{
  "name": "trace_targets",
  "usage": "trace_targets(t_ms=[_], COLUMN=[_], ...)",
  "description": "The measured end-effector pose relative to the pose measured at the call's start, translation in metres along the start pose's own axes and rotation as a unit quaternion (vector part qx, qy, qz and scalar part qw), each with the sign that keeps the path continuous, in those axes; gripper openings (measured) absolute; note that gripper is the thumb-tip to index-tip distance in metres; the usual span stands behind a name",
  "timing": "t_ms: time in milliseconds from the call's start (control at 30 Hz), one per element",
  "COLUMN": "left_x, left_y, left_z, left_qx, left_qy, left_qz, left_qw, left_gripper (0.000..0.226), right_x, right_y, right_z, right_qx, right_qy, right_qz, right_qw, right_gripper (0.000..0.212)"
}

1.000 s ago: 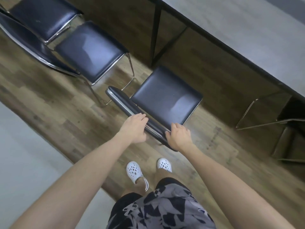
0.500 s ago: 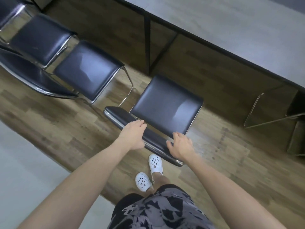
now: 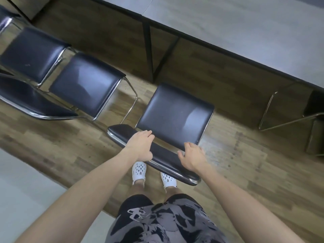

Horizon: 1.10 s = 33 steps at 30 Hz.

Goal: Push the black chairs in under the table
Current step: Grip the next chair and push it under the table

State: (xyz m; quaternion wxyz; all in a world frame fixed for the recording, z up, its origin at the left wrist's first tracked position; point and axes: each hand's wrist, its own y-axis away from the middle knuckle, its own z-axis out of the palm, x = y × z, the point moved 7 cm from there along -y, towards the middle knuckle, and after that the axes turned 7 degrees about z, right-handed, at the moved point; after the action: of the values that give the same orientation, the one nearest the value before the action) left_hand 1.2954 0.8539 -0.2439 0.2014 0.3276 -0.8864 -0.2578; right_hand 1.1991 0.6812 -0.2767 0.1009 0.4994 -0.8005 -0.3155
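Note:
A black padded chair [image 3: 175,113] with a chrome frame stands in front of me, its seat just short of the grey table [image 3: 245,28] edge. Both hands rest on top of its backrest [image 3: 163,155]. My left hand [image 3: 141,144] lies over the left part with fingers curled over the front edge. My right hand [image 3: 190,156] grips the right part. Two more black chairs [image 3: 85,85] [image 3: 33,53] stand in a row to the left, seats out from under the table.
A black table leg with a diagonal brace [image 3: 149,50] stands just left of the chair's path. Another chair's chrome frame [image 3: 284,120] sits at the right, partly under the table. My white shoes [image 3: 139,171] stand behind the backrest on wood flooring.
The chair has stayed in my hands while my feet stepped forward and the view shifted; the table edge now appears closer to the seat's front.

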Motion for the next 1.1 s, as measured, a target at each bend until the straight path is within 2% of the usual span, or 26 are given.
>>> trace_targets(t_ms=[300, 500, 633, 733, 867, 1033, 1100], left_x=[-0.044, -0.074, -0.091, -0.094, -0.094, -0.094, -0.094], left_y=[-0.005, 0.000, 0.002, 0.001, -0.001, -0.003, -0.004], left_z=[0.006, 0.016, 0.041, 0.052, 0.055, 0.056, 0.058], left_qx=[-0.051, -0.055, -0.125, -0.118, -0.057, -0.005, 0.003], left_qy=[-0.030, -0.052, -0.077, -0.098, -0.108, -0.100, -0.095], left_qz=[0.054, 0.100, 0.100, 0.105, 0.115, 0.100, 0.087], left_qw=[0.997, 0.992, 0.984, 0.983, 0.986, 0.990, 0.992], left_gripper=[0.078, 0.080, 0.090, 0.098, 0.097, 0.085, 0.080], right_x=[-0.031, -0.064, -0.068, -0.059, -0.045, -0.029, -0.027], right_y=[0.002, 0.016, 0.034, 0.046, 0.052, 0.051, 0.049], right_z=[0.013, 0.031, 0.044, 0.056, 0.068, 0.070, 0.072], right_qx=[-0.013, -0.021, -0.033, -0.044, -0.031, 0.020, 0.028], right_qy=[-0.024, -0.039, -0.058, -0.042, 0.011, 0.025, 0.026], right_qz=[0.058, 0.081, 0.087, 0.112, 0.149, 0.184, 0.179], right_qw=[0.998, 0.996, 0.994, 0.992, 0.988, 0.982, 0.983], right_gripper=[0.046, 0.077, 0.102, 0.118, 0.103, 0.055, 0.045])
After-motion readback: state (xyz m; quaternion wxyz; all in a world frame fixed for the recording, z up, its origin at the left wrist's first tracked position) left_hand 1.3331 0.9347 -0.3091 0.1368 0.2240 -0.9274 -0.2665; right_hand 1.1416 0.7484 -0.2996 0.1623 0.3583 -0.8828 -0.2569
